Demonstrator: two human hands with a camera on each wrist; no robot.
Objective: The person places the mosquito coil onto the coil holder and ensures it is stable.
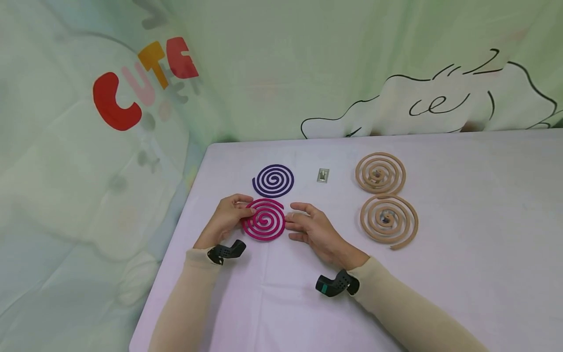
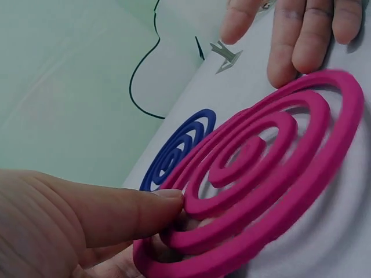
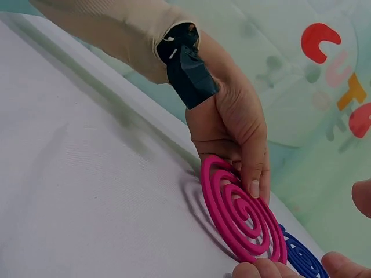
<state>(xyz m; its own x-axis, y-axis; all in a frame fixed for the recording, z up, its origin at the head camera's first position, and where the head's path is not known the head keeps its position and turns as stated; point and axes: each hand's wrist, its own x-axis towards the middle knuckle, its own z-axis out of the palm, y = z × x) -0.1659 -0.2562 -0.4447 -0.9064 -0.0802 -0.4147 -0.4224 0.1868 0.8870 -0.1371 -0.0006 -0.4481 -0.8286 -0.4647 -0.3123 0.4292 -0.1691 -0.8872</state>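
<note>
A pink mosquito coil (image 1: 264, 220) is held at its left edge by my left hand (image 1: 226, 217), thumb on top and fingers beneath. In the left wrist view the coil (image 2: 249, 155) is tilted, raised off the cloth with a shadow under it. My right hand (image 1: 317, 230) has its fingers extended at the coil's right edge, the fingertips right at the rim and the thumb apart from it. Just behind lies a dark blue mosquito coil (image 1: 273, 181), flat on the table. A small metal coil stand (image 1: 323, 175) lies to the right of that.
On the right are two tan mosquito coils, a rear one (image 1: 380, 172) and a front one (image 1: 389, 218), each with a metal piece at its centre. White cloth covers the table (image 1: 475, 234). A printed curtain (image 1: 259, 68) hangs behind and to the left.
</note>
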